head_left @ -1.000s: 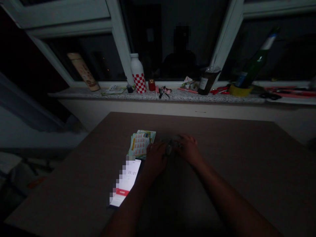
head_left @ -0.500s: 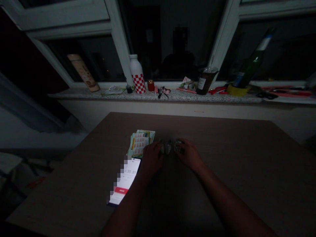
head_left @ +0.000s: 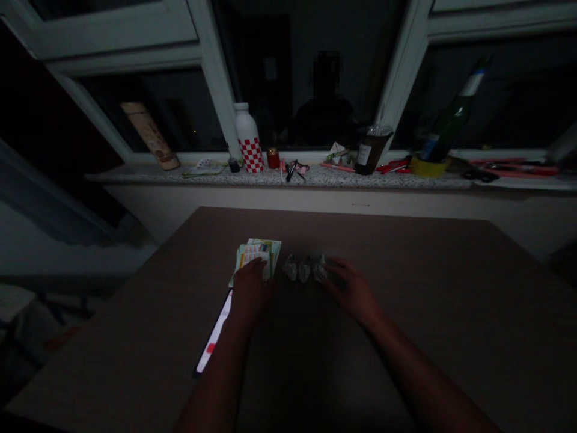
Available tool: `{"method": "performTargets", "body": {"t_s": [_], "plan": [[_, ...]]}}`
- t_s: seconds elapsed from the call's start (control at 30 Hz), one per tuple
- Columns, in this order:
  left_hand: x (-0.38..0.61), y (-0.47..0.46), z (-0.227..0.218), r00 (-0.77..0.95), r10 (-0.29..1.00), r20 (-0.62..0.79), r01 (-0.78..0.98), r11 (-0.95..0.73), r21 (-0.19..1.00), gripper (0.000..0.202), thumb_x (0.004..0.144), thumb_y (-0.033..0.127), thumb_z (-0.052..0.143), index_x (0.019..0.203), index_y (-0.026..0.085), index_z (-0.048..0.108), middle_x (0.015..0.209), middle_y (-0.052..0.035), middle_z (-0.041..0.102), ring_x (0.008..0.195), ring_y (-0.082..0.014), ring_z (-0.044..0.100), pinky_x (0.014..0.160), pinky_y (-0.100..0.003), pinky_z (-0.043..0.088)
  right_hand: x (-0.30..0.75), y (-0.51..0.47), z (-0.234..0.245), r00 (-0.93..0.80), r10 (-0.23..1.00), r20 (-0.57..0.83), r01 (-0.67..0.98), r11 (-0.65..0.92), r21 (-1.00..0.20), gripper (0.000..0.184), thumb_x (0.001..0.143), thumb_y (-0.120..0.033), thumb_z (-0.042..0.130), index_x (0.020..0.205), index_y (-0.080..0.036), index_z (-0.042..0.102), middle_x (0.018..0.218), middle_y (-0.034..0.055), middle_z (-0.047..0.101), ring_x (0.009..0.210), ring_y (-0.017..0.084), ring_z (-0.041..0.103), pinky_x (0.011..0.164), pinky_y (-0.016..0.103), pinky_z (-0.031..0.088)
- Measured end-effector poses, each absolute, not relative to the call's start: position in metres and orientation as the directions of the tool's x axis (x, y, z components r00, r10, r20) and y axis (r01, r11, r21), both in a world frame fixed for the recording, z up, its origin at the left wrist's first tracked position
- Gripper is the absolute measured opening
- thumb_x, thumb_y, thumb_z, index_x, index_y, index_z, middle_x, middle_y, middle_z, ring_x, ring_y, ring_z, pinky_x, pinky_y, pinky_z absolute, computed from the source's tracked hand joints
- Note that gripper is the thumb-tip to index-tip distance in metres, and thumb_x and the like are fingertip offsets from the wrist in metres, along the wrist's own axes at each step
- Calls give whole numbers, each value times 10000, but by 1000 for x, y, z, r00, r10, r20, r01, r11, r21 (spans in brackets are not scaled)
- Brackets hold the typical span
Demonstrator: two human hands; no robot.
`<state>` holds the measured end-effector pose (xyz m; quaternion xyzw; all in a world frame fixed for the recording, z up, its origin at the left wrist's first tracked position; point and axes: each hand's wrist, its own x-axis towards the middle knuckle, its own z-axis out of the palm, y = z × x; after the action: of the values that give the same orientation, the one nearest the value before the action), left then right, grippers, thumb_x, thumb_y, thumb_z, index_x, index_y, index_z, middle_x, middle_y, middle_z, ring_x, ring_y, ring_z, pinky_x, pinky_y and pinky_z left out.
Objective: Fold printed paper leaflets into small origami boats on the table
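Three small crumpled paper wads stand in a row on the table: a left wad (head_left: 290, 268), a middle wad (head_left: 305, 270) and a right wad (head_left: 320, 269). My left hand (head_left: 252, 287) lies over the near part of a stack of printed paper sheets (head_left: 273, 248), its fingers reaching onto the top sheet. Dim light blurs its fingertips; no sheet is seen lifted. Just right of the right wad is my right hand (head_left: 354, 291), fingers apart and curved toward that wad, holding nothing. Partly under my left forearm lies a lit phone (head_left: 216, 337).
Brown table (head_left: 406, 258) stands against a windowsill (head_left: 270, 178). Along the sill are a tan flask (head_left: 151, 137), a checkered white bottle (head_left: 249, 138), a small red jar (head_left: 273, 158), a dark drink cup (head_left: 367, 153), a green bottle (head_left: 451, 123) and scissors (head_left: 482, 174).
My left hand has left the left wad and moved left onto the paper stack, its forearm covering more of the phone. My right hand has let go of the right wad and drawn slightly right.
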<state>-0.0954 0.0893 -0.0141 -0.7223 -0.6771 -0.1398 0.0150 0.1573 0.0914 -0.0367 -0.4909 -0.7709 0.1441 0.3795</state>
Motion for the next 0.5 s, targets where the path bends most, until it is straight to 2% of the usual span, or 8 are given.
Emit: {"method": "performTargets", "body": {"t_s": [0.1,0.2,0.37,0.5], "plan": [[-98,89,-18,25,986,164,989,-48,138,421,763,238,598,1152,77,606,1271,-189,574,1182,-303,529,1005,-396,409,161,85,-35,-214,868,448,640,471,-607,244,825,-245,598,1054,-217,678,1191,109,617,1098,256,584,955,431,468],[-94,88,-19,-7,991,135,993,-9,115,342,799,278,555,1084,108,638,1233,-173,596,1137,-290,562,952,-363,445,164,80,-35,-200,870,451,637,465,-615,243,823,-248,597,1049,-217,678,1181,114,624,1094,265,587,952,451,467],[-86,88,-14,-61,994,87,995,54,87,246,838,232,456,904,130,670,1026,-137,667,957,-246,640,788,-299,494,169,72,-36,-169,875,453,635,449,-629,246,827,-256,592,1055,-211,673,1150,118,636,1070,271,599,928,461,478],[-81,86,-11,-106,992,69,992,102,69,295,862,278,422,923,115,661,967,-149,668,894,-251,651,740,-306,491,173,67,-37,-159,873,461,628,450,-635,241,829,-262,594,1053,-220,673,1134,111,645,1054,268,605,925,465,476]]}}
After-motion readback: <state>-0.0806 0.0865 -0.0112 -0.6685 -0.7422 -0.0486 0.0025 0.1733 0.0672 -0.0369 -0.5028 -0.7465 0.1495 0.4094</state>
